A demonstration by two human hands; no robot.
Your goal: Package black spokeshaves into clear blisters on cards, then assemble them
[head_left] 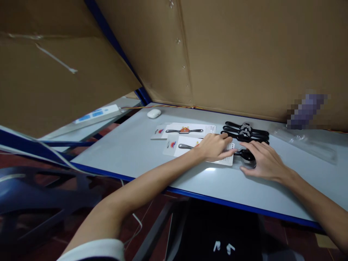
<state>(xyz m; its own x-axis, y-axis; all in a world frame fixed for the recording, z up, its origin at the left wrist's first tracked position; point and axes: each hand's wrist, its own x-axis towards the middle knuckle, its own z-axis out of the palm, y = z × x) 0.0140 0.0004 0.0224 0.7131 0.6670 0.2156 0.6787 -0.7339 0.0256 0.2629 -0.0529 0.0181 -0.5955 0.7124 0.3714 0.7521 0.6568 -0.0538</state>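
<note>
My left hand rests over a clear package with a white printed card, its fingers curled and its thumb at the package's right end. Against that end lies a black spokeshave, partly hidden. Curved around the spokeshave is my right hand, with thumb below and fingers above. Just behind both hands, several black spokeshaves with grey metal parts lie side by side. Another packaged card, printed with a picture of the tool, sits behind the first one.
A white rounded case stands at the table's back left. Clear plastic packaging lies at the right. Cardboard panels rise behind the grey table, which has a blue front edge. A power strip is on a neighbouring surface at left.
</note>
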